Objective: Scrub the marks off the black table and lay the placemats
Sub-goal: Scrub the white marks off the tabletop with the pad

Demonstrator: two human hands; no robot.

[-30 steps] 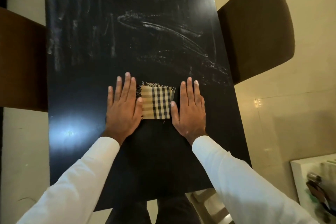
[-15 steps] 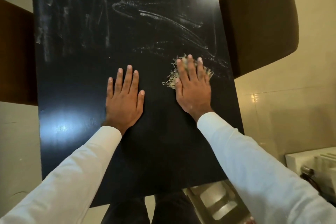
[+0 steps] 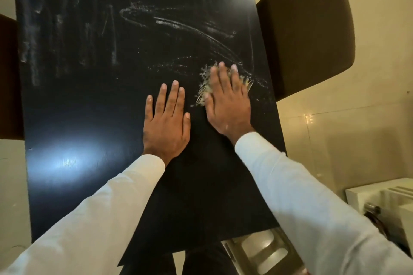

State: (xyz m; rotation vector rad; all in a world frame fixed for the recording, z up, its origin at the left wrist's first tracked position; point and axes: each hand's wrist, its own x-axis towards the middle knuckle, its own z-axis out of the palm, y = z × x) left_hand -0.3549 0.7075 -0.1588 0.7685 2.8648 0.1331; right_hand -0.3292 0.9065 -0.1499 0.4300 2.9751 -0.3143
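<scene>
Right hand (image 3: 225, 100) presses cloth (image 3: 202, 87) flat-fingered near surface (image 3: 78, 96) edge; left hand (image 3: 166, 118) flat, empty. Unpinched cloth may slip free, leaving marks (image 3: 178, 27).

Black table (image 3: 78, 118): glossy, long, running toward 12 o'clock. White chalky marks (image 3: 178, 25): loops and streaks smeared across far half, 10 to 2 o'clock. Fringed tan cloth (image 3: 203, 83): at 2 o'clock near table edge, mostly hidden under flat right hand (image 3: 228, 105).

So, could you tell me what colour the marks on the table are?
Whitish, chalky marks on the black table, seen best in the head view.
</scene>
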